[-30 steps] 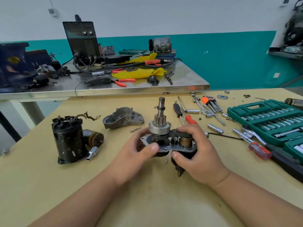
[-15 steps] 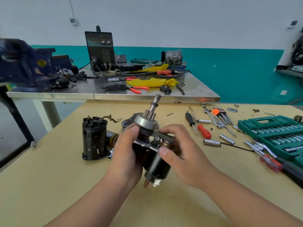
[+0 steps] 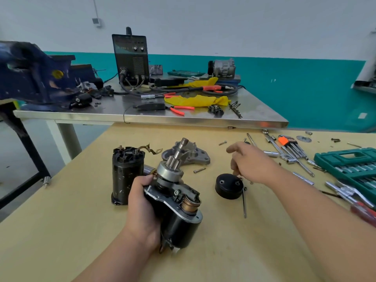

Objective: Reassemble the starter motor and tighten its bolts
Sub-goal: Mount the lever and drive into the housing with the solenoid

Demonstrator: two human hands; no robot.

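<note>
"How does the back wall look?"

"The wall is white above, with a teal band along its lower part. A thin conduit runs down to a small grey box high on the left."

"And the furniture?"

"A tan wooden worktable lies nearest. A steel-topped table stands just behind it on a pale leg. A shelf juts in at the right edge."

"Floor and light?"

"The floor is pale grey. The light is soft and even, with a faint sheen on the steel."
</note>
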